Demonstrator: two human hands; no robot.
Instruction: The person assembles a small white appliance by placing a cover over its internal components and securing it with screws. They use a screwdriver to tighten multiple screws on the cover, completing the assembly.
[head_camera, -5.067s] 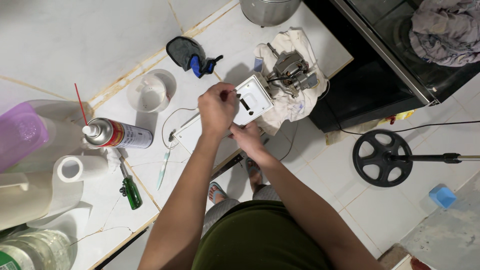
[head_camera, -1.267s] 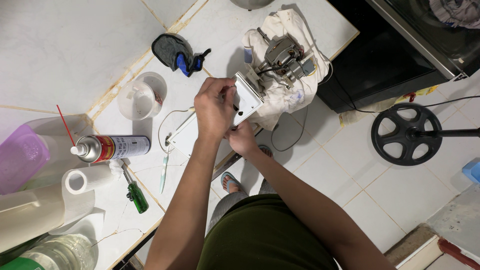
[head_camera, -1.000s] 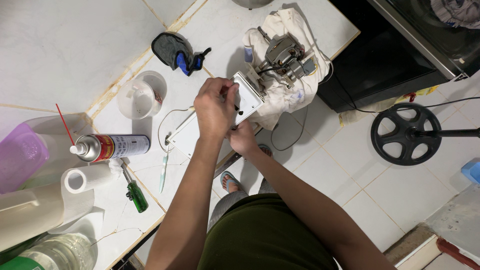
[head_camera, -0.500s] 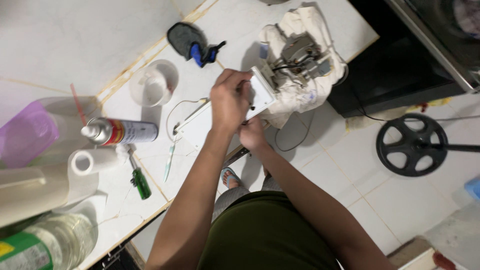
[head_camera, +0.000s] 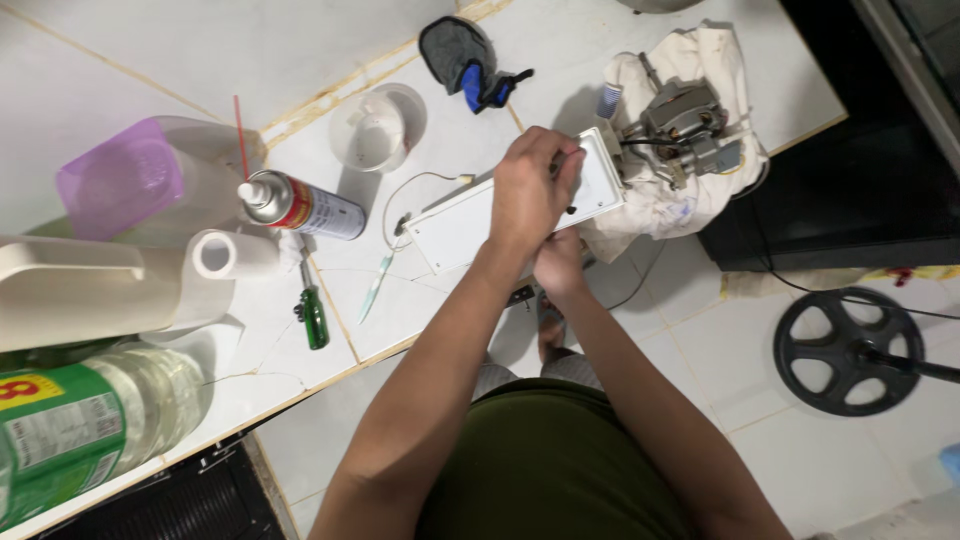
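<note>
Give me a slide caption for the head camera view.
Both hands, left hand above right hand, grip a white panel beside a motor on a rag.

One head camera looks steeply down, fairly close, probably slightly tilted.

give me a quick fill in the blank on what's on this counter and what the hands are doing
1. Both hands, the left hand above the right hand, grip a flat ____ plastic panel.
2. The spray can lies on its side with a thin ____ straw at its nozzle.
3. The small screwdriver by the counter's edge has a ____ handle.
4. The metal motor rests on a crumpled white ____.

Missing words: white; red; green; cloth
</note>
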